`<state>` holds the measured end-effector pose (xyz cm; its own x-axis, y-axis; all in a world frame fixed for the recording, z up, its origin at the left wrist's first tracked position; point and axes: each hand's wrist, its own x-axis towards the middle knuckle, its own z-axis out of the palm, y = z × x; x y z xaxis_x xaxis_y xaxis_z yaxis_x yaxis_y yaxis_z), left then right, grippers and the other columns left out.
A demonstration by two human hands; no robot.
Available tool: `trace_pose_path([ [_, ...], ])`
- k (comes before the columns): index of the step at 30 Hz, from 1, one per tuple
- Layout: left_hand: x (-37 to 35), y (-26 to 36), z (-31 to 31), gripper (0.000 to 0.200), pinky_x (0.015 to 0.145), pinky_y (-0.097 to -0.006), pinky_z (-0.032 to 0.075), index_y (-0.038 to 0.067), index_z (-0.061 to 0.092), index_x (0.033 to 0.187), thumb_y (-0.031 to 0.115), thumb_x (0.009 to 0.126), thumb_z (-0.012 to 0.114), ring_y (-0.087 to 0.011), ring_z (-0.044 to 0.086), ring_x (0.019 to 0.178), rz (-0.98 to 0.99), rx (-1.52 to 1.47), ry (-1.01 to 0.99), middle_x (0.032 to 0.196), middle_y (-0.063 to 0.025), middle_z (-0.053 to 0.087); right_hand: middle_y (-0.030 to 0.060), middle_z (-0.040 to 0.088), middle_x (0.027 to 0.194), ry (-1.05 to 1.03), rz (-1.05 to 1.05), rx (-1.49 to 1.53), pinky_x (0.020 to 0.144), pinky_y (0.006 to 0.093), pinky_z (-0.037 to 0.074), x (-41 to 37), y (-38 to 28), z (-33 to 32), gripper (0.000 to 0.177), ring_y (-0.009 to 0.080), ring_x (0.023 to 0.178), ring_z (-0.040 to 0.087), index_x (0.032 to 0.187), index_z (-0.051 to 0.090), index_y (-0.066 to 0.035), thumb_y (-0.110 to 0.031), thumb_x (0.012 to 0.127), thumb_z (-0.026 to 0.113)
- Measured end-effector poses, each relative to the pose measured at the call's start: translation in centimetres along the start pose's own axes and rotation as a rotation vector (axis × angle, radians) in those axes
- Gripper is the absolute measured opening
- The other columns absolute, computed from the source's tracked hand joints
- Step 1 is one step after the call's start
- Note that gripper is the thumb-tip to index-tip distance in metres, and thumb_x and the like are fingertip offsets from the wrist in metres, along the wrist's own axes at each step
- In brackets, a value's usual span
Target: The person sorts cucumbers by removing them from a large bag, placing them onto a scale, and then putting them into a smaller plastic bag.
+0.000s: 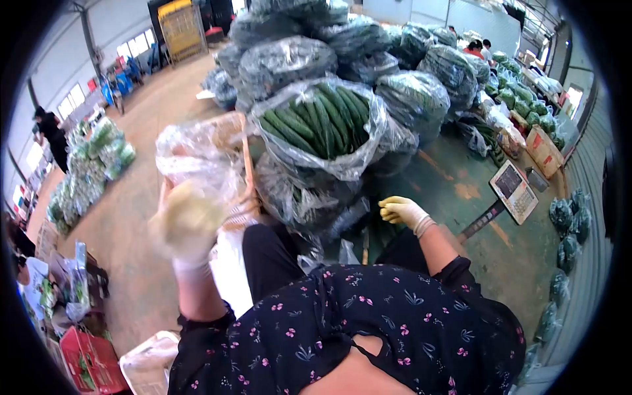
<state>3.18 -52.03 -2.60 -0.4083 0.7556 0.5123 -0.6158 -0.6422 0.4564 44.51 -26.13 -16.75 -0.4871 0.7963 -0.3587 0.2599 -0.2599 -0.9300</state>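
Long green cucumbers [322, 122] fill an open clear plastic bag [313, 168] in front of me. To its left stands an orange crate [249, 155] lined with crumpled clear plastic [197, 161]. My left hand [187, 220], in a pale yellowish glove, is smeared by motion near the crate's front corner; its fingers cannot be made out. My right hand [401, 212], gloved too, is over my right knee, below and right of the cucumber bag. Its fingers are curled together, and whatever they may hold is too small to name.
Stuffed plastic bags [289, 62] are piled behind the cucumbers. A scale with a display [513, 191] stands at the right. Bagged greens [89, 164], a red crate [95, 359] and a white crate [151, 365] are at the left. A person [52, 138] stands far left; others are far back.
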Motion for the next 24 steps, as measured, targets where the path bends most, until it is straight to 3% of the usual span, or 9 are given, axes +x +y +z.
trace_pose_path([
  [1, 0.6, -4.4, 4.7, 0.043, 0.067, -0.0263, 0.043, 0.003, 0.053, 0.119, 0.025, 0.084, 0.064, -0.0149, 0.052, 0.072, 0.167, 0.834, 0.117, 0.09, -0.0027, 0.055, 0.0027, 0.066, 0.087, -0.025, 0.017, -0.047, 0.063, 0.0235, 0.046, -0.1, 0.0, 1.2, 0.025, 0.0104, 0.074, 0.06, 0.11, 0.061, -0.008, -0.02, 0.088, 0.055],
  [2, 1.8, -7.0, -1.1, 0.041, 0.071, -0.0304, 0.045, -0.007, 0.049, 0.122, 0.022, 0.094, 0.048, -0.0183, 0.053, 0.079, -0.264, 0.419, -0.121, 0.093, -0.0092, 0.058, 0.0029, 0.065, 0.087, -0.057, 0.038, -0.09, 0.063, 0.0229, 0.045, -0.1, 0.3, 2.1, 0.025, 0.0101, 0.074, 0.06, 0.11, 0.061, -0.007, -0.019, 0.089, 0.054],
  [5, 1.1, -13.8, -7.1, 0.03, 0.068, -0.0242, 0.043, 0.004, 0.059, 0.106, 0.03, 0.092, 0.052, -0.0134, 0.056, 0.074, -0.868, 0.23, 0.19, 0.085, -0.0029, 0.061, 0.003, 0.066, 0.087, -0.125, 0.144, -0.174, 0.063, 0.0224, 0.045, 2.3, 4.4, 2.8, 0.026, 0.0098, 0.074, 0.06, 0.109, 0.062, -0.005, -0.016, 0.086, 0.057],
  [12, -0.8, -21.7, -12.4, 0.035, 0.07, -0.0235, 0.045, 0.009, 0.058, 0.114, 0.035, 0.091, 0.055, -0.0095, 0.059, 0.077, -1.02, 0.777, 0.218, 0.093, -0.0028, 0.065, 0.0095, 0.067, 0.095, -0.176, 0.303, -0.52, 0.071, 0.0279, 0.05, 8.1, 12.0, 3.1, 0.034, 0.0158, 0.08, 0.063, 0.111, 0.062, 0.0, -0.014, 0.08, 0.063],
  [16, -2.6, -23.8, -11.8, 0.059, 0.077, -0.032, 0.049, -0.002, 0.061, 0.107, 0.049, 0.078, 0.063, -0.0267, 0.064, 0.091, -1.014, 1.593, -0.551, 0.096, -0.0187, 0.066, 0.0089, 0.068, 0.079, -0.126, 0.278, -0.852, 0.071, 0.0324, 0.049, 9.3, 15.6, 3.5, 0.025, 0.0208, 0.076, 0.064, 0.088, 0.072, -0.009, -0.029, 0.076, 0.062],
  [19, -3.2, -24.0, -8.9, 0.061, 0.076, -0.0394, 0.051, 0.005, 0.065, 0.109, 0.052, 0.071, 0.067, -0.0271, 0.065, 0.093, -1.551, 1.778, -1.179, 0.098, -0.0162, 0.067, 0.0099, 0.067, 0.079, -0.322, 0.172, -0.973, 0.068, 0.0382, 0.047, 12.7, 25.9, 3.1, 0.035, 0.0232, 0.073, 0.061, 0.075, 0.065, -0.007, -0.042, 0.075, 0.065],
  [21, -5.1, -25.7, -10.8, 0.048, 0.077, -0.0428, 0.05, 0.013, 0.07, 0.104, 0.045, 0.069, 0.071, -0.0255, 0.064, 0.094, -1.731, 1.649, -1.465, 0.099, -0.0086, 0.068, 0.0144, 0.065, 0.097, -0.191, 0.22, -0.703, 0.075, 0.0377, 0.047, 12.6, 29.3, 4.0, 0.061, 0.0233, 0.084, 0.059, 0.106, 0.058, 0.003, -0.04, 0.066, 0.078],
  [22, -5.2, -25.1, -9.8, 0.043, 0.079, -0.0409, 0.05, 0.013, 0.069, 0.104, 0.038, 0.069, 0.072, -0.0259, 0.063, 0.096, -1.627, 1.664, -1.412, 0.101, -0.0092, 0.068, 0.0255, 0.042, 0.136, -0.251, 0.339, -0.589, 0.102, 0.0335, 0.037, 11.9, 27.0, 5.1, 0.114, 0.0311, 0.127, 0.042, 0.139, 0.024, 0.012, -0.043, 0.057, 0.081],
  [24, -7.1, -26.6, -13.0, 0.036, 0.087, -0.0392, 0.046, 0.009, 0.068, 0.105, 0.027, 0.075, 0.062, -0.0281, 0.062, 0.099, -1.388, 1.551, -1.442, 0.105, -0.0137, 0.066, 0.0267, 0.034, 0.141, -0.342, 0.208, -0.456, 0.101, 0.0398, 0.039, 15.7, 34.5, 5.7, 0.113, 0.0356, 0.125, 0.041, 0.141, 0.026, 0.004, -0.039, 0.055, 0.085],
])
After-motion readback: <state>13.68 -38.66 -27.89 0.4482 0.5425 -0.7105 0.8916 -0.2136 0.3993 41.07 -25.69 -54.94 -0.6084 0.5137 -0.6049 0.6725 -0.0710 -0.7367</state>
